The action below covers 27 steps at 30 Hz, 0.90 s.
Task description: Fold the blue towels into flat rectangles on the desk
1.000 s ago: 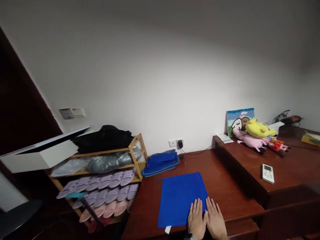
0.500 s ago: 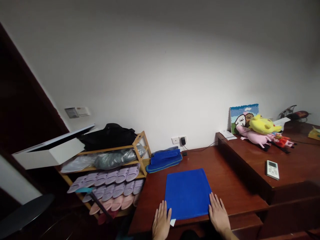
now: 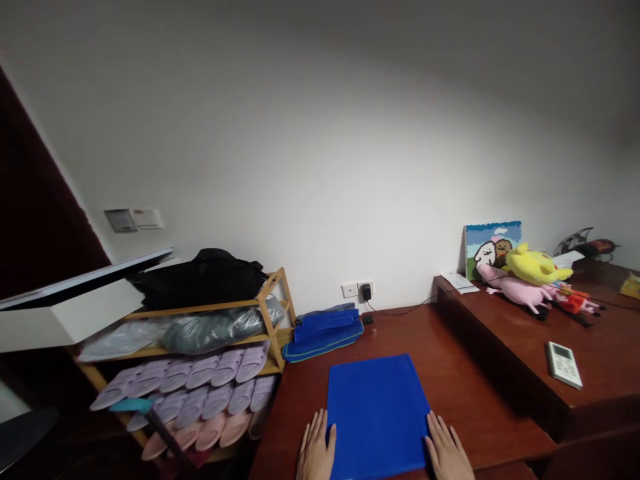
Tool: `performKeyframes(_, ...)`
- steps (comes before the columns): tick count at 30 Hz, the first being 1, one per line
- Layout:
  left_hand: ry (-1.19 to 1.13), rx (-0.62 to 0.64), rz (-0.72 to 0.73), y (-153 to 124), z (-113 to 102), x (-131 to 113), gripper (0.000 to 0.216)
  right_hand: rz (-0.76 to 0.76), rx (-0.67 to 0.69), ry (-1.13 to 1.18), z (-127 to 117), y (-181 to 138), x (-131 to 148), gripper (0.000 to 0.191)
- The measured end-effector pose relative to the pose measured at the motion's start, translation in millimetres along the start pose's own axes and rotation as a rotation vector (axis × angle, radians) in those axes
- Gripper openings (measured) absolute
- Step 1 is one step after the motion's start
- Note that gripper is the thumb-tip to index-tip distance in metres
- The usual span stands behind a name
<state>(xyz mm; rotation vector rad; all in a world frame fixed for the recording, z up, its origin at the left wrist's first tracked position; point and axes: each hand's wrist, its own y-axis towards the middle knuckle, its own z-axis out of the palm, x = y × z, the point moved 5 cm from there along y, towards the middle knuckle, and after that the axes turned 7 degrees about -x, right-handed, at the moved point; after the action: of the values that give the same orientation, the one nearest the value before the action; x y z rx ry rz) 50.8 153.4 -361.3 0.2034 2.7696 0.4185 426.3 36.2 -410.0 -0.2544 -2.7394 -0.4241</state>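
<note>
A flat blue cloth [image 3: 376, 415] lies folded on the dark wooden table [image 3: 465, 393] right in front of me. My left hand [image 3: 315, 453] rests flat at the cloth's left edge, fingers stretched out. On the opposite edge my right hand [image 3: 447, 453] lies flat too, fingers apart. Neither hand holds anything. A stack of folded blue cloths [image 3: 324, 329] sits at the back of the table by the wall.
A wooden rack [image 3: 273, 313] with several slippers, bagged items and a black bag stands on the left. The raised desk [image 3: 505, 340] on the right carries plush toys [image 3: 530, 273], a picture and a white remote [image 3: 564, 364]. A charger is plugged into the wall socket [image 3: 361, 291].
Both hands lay together on the cloth's near right part a second ago. They have spread apart to its left and right edges. The view has tilted up slightly.
</note>
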Motion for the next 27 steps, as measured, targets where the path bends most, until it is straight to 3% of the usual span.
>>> performKeyframes(3,-0.039,-0.021,-0.007,-1,2,5,0.062,0.021,0.028,0.003,-10,31,4,0.065)
performKeyframes(7,-0.063,-0.039,-0.001,-2,-2,4,0.06,-0.016,0.102,0.015,-28,102,26,0.068)
performKeyframes(12,-0.075,-0.045,-0.012,-2,3,10,0.059,-0.017,0.189,-0.027,-17,171,32,0.068)
performKeyframes(19,-0.061,-0.04,-0.001,-4,7,18,0.057,-0.033,0.109,-0.027,17,177,14,0.067)
performKeyframes(27,-0.095,-0.028,-0.025,-4,-2,10,0.059,-0.015,0.146,-0.026,14,177,17,0.07)
